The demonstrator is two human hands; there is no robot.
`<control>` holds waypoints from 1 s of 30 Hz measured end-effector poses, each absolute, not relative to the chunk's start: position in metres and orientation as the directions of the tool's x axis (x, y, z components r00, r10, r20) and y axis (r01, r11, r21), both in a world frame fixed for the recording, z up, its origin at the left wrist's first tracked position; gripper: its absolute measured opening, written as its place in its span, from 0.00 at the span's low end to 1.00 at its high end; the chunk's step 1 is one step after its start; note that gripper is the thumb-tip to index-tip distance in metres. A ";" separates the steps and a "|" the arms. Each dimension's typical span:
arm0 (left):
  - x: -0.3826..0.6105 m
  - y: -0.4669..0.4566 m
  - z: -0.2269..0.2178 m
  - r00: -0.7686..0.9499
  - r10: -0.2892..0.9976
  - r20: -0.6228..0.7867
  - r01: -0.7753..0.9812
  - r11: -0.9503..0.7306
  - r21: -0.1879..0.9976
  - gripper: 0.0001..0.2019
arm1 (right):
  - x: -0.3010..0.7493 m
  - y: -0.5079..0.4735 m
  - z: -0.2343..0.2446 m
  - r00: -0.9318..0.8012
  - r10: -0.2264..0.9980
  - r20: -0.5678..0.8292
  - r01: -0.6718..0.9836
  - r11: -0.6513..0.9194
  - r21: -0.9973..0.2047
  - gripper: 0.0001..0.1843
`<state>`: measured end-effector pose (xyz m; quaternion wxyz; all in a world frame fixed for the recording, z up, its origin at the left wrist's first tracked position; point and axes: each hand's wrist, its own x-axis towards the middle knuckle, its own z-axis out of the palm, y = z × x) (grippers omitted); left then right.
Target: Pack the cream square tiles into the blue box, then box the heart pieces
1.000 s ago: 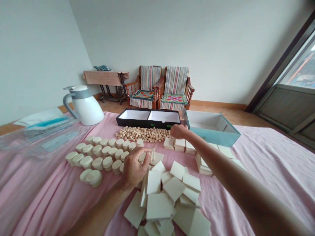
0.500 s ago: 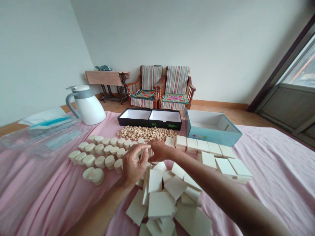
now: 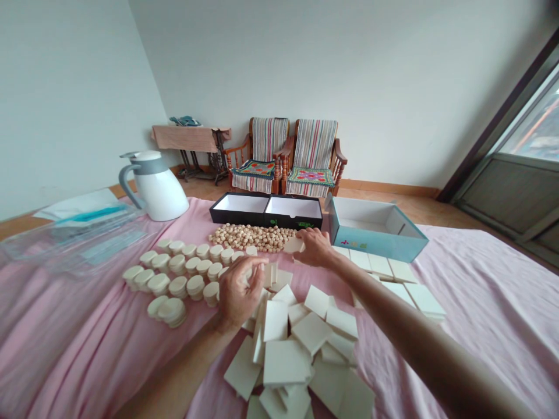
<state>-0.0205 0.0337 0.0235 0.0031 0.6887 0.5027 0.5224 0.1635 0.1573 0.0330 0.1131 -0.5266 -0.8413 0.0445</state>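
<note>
Right hand [image 3: 318, 249]: thumb and fingers closed on a pale square tile [image 3: 292, 245], located beside the heap of wooden beads [image 3: 248, 237]. Left hand [image 3: 239, 291]: fingers curled next to upright square tiles [image 3: 271, 274]; whether clamped on them, cannot tell. Loose pile of square tiles [image 3: 283, 361], nearest the wearer. Stacked round discs [image 3: 177, 285], in rows, left. Black two-compartment box [image 3: 292, 220], light-blue open box [image 3: 379, 240], behind. All on pink cloth [image 3: 476, 279].
</note>
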 end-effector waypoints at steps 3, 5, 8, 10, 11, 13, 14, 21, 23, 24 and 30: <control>-0.020 0.033 0.024 -0.053 0.695 0.717 0.681 -0.500 0.535 0.07 | 0.174 0.159 0.030 -0.389 0.908 0.156 0.886 0.415 -0.206 0.25; -0.019 0.034 0.024 -0.053 0.694 0.718 0.681 -0.501 0.534 0.07 | 0.175 0.157 0.031 -0.386 0.907 0.168 0.881 0.416 -0.225 0.23; -0.019 0.034 0.024 -0.057 0.695 0.717 0.692 -0.490 0.530 0.07 | 0.168 0.147 0.035 -0.460 0.873 0.163 0.830 0.488 -0.269 0.17; -0.020 0.035 0.024 -0.063 0.694 0.717 0.702 -0.480 0.526 0.07 | 0.157 0.138 0.036 -0.557 0.820 0.135 0.764 0.569 -0.304 0.14; -0.020 0.035 0.024 -0.064 0.694 0.718 0.705 -0.477 0.524 0.07 | 0.151 0.133 0.035 -0.605 0.787 0.122 0.727 0.608 -0.320 0.14; -0.020 0.036 0.024 -0.057 0.695 0.717 0.707 -0.479 0.521 0.07 | 0.137 0.124 0.032 -0.686 0.721 0.099 0.666 0.677 -0.313 0.19; -0.020 0.036 0.023 -0.051 0.697 0.715 0.706 -0.481 0.519 0.07 | 0.130 0.120 0.031 -0.717 0.692 0.086 0.645 0.705 -0.294 0.22; -0.021 0.035 0.022 -0.042 0.698 0.715 0.699 -0.490 0.520 0.07 | 0.109 0.113 0.034 -0.774 0.634 -0.001 0.621 0.758 -0.199 0.19; -0.021 0.035 0.022 -0.037 0.698 0.715 0.702 -0.491 0.516 0.07 | 0.108 0.112 0.037 -0.778 0.628 -0.009 0.618 0.763 -0.189 0.20; -0.021 0.035 0.022 -0.034 0.699 0.715 0.703 -0.491 0.514 0.08 | 0.108 0.111 0.038 -0.778 0.628 -0.010 0.619 0.763 -0.185 0.20; -0.021 0.035 0.022 -0.049 0.706 0.707 0.717 -0.468 0.517 0.07 | 0.116 0.111 0.041 -0.738 0.675 0.006 0.662 0.725 -0.191 0.19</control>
